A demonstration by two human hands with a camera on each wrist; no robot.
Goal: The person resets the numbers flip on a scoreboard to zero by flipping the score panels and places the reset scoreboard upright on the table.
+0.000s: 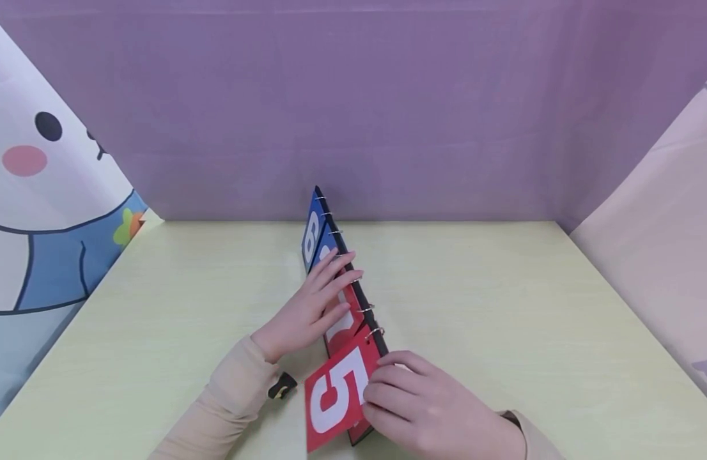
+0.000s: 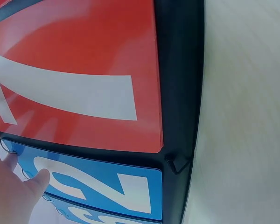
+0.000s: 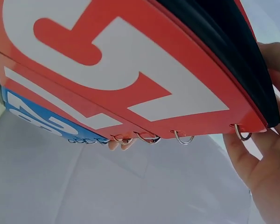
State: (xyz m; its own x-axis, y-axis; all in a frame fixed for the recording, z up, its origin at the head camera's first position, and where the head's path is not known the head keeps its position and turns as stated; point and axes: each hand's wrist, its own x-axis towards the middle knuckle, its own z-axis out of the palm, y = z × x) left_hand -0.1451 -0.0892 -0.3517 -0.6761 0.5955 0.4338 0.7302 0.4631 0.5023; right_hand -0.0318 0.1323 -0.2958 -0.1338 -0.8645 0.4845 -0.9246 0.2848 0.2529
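Note:
A flip scoreboard (image 1: 360, 287) with a black frame and metal rings stands tilted on the table. Its far cards are blue, including one with a white 2 (image 2: 102, 186); the near ones are red. The nearest red card with a white 5 (image 1: 337, 397) swings out from the frame at its lower end. My left hand (image 1: 313, 313) lies across the middle cards, fingers spread and nearly straight, fingertips reaching the ringed top edge. At the near end, my right hand (image 1: 428, 406) grips the scoreboard, fingers curled at its corner; some are behind it in the right wrist view.
The pale table (image 1: 503, 306) extends on both sides of the scoreboard. A purple curtain (image 1: 353, 115) hangs behind it, with a cartoon-print cloth (image 1: 54, 191) at the left. A small black piece (image 1: 282, 386) shows beside my left sleeve.

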